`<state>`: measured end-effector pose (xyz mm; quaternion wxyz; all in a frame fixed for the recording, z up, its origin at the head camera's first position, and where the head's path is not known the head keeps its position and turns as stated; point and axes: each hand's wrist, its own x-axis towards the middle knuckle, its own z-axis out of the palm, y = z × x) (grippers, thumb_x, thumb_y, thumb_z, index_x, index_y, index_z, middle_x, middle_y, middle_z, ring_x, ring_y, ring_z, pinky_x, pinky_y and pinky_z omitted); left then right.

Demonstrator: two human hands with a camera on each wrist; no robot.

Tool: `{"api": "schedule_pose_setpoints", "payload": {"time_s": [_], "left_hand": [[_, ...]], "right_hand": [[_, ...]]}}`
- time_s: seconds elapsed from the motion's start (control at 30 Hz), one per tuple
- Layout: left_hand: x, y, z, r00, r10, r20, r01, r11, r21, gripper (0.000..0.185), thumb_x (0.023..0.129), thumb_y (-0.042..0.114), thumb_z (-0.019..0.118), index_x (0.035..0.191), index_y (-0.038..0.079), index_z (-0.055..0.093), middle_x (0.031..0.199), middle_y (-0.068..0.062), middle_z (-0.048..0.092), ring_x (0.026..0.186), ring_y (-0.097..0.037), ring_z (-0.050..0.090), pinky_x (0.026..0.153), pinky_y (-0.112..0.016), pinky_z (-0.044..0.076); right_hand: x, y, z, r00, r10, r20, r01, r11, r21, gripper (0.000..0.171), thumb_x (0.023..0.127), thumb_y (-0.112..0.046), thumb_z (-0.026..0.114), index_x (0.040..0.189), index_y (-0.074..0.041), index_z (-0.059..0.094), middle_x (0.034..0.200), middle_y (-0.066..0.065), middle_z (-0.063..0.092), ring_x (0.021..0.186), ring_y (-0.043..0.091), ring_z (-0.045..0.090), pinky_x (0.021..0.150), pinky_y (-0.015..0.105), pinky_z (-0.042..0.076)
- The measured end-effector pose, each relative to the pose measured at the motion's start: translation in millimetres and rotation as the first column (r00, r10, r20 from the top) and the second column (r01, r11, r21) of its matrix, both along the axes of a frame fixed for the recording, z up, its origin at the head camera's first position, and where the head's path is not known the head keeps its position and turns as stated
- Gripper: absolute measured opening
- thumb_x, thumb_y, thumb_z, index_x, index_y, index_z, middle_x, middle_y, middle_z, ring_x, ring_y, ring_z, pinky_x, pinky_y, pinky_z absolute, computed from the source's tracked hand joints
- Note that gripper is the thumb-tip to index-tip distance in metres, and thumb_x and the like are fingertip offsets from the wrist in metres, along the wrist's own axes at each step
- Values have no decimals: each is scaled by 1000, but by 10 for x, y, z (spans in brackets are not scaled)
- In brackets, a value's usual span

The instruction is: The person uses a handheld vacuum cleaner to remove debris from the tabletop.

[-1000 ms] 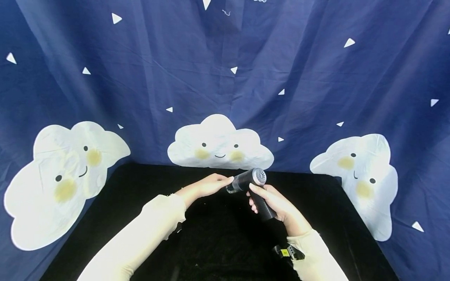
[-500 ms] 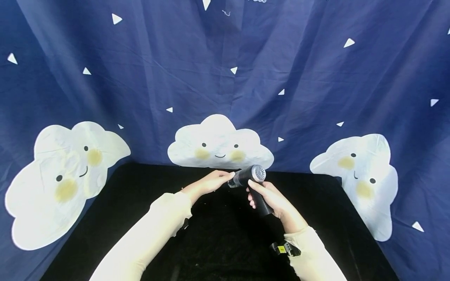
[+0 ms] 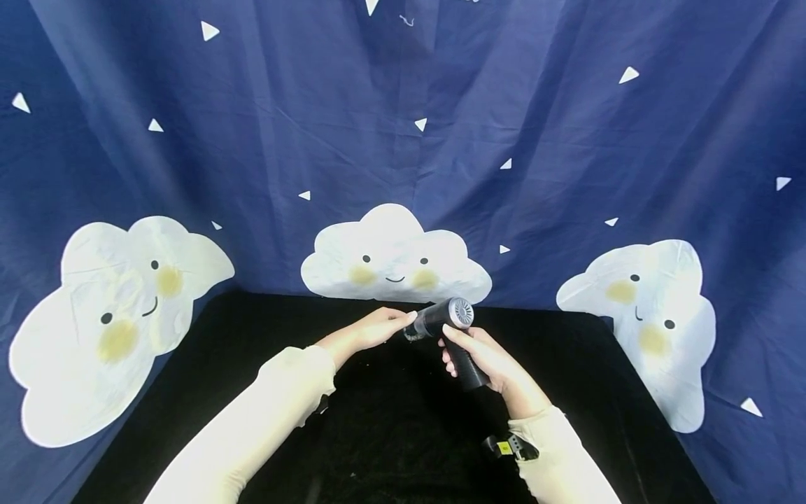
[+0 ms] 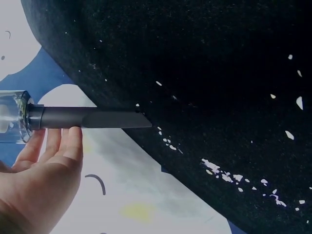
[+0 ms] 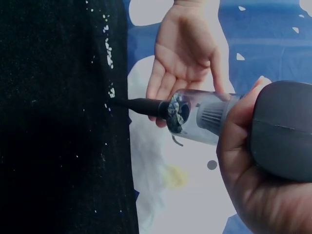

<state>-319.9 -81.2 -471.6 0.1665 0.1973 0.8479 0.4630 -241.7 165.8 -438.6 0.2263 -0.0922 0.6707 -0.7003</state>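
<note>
Above a black cloth-covered table (image 3: 598, 392), backed by a navy cloud-print curtain (image 3: 567, 140), a person holds a small handheld vacuum (image 3: 448, 323) in mid-air between both hands. The right hand (image 3: 497, 364) is wrapped around the dark handle, thumb up near the body, probably to keep the switch within reach and the tool steady. The left hand (image 3: 371, 330) lies flat with fingers straight beneath the slim nozzle (image 4: 92, 118), touching it rather than gripping, seemingly to guide the tip.

From the head camera, the vented rear grille (image 3: 462, 311) faces the wearer and the nozzle is hidden behind the left hand. The left wrist camera supplies what is missing there: the long, dark crevice nozzle runs from the clear dust cup (image 4: 12, 116) to the table's edge, its slanted tip touching or just beside scattered white crumbs (image 4: 222, 173) on the cloth. The right wrist camera looks along the tool and shows dark debris inside the clear cup (image 5: 195, 117), the open left palm (image 5: 187, 53) beyond it, and a line of white specks (image 5: 108, 53) along the cloth's border.
</note>
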Motion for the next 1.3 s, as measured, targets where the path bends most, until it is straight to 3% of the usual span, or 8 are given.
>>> {"api": "schedule_pose_setpoints", "payload": {"time_s": [0.13, 0.23, 0.27, 0.37, 0.57, 0.9, 1.07, 1.3], "left_hand": [[40, -6, 43, 1000, -3, -15, 3, 1000, -24, 55, 101, 57, 47, 128, 14, 69, 130, -1, 64, 126, -22, 54, 106, -46, 41], [50, 7, 85, 1000, -4, -26, 3, 1000, -26, 52, 101, 56, 48, 125, 16, 70, 119, -1, 66, 113, -23, 58, 97, -43, 46], [45, 19, 94, 999, -9, -33, 8, 1000, -23, 51, 101, 56, 48, 123, 16, 71, 109, -3, 66, 102, -24, 59, 89, -41, 48], [24, 67, 106, 998, -22, -56, 22, 1000, -3, 50, 101, 57, 48, 119, 18, 73, 103, -1, 65, 95, -21, 58, 85, -38, 47], [11, 120, 37, 998, -33, -55, 33, 999, 1, 52, 101, 56, 47, 120, 15, 73, 121, 1, 68, 119, -17, 57, 105, -44, 42], [65, 46, 59, 1000, -30, 5, 30, 999, -39, 59, 100, 59, 47, 129, 13, 68, 129, -2, 65, 126, -23, 55, 107, -49, 40], [73, -15, 83, 1000, -26, -7, 26, 998, -64, 55, 100, 58, 48, 125, 15, 70, 126, 0, 66, 123, -21, 56, 106, -47, 41], [25, 0, 94, 999, -30, -38, 28, 997, -66, 52, 101, 56, 49, 125, 15, 71, 125, 0, 67, 123, -20, 56, 107, -46, 41]], "right_hand": [[13, 25, 27, 1000, 21, 8, -21, 1000, 11, 36, 104, -32, 54, 103, 4, 55, 72, 5, 59, 59, 12, 58, 57, 25, 53], [25, 54, 59, 1000, 30, 0, -30, 999, 14, 39, 104, -32, 54, 106, 7, 54, 73, 5, 59, 59, 11, 58, 57, 25, 53], [31, 66, 72, 1000, 28, -5, -28, 999, 16, 40, 104, -32, 54, 107, 7, 53, 73, 5, 59, 59, 11, 58, 57, 25, 53], [51, 99, 106, 1000, 3, -15, -3, 1000, 19, 42, 104, -32, 54, 108, 10, 52, 72, 5, 59, 59, 11, 58, 56, 24, 53], [66, 116, 81, 1000, -11, 3, 11, 1000, 27, 37, 103, -33, 54, 104, 4, 55, 72, 5, 59, 59, 12, 58, 57, 25, 53], [109, 64, -2, 1000, -5, -3, 5, 1000, -3, 38, 103, -34, 54, 103, 3, 56, 72, 5, 60, 59, 12, 59, 57, 25, 53], [111, 3, -24, 1000, -5, -8, 5, 1000, -8, 35, 103, -35, 54, 100, -1, 57, 73, 6, 59, 59, 12, 59, 56, 25, 53], [90, 0, -48, 1000, -23, -18, 23, 999, -25, 39, 104, -32, 53, 106, 7, 54, 74, 7, 59, 60, 13, 59, 57, 25, 53]]}}
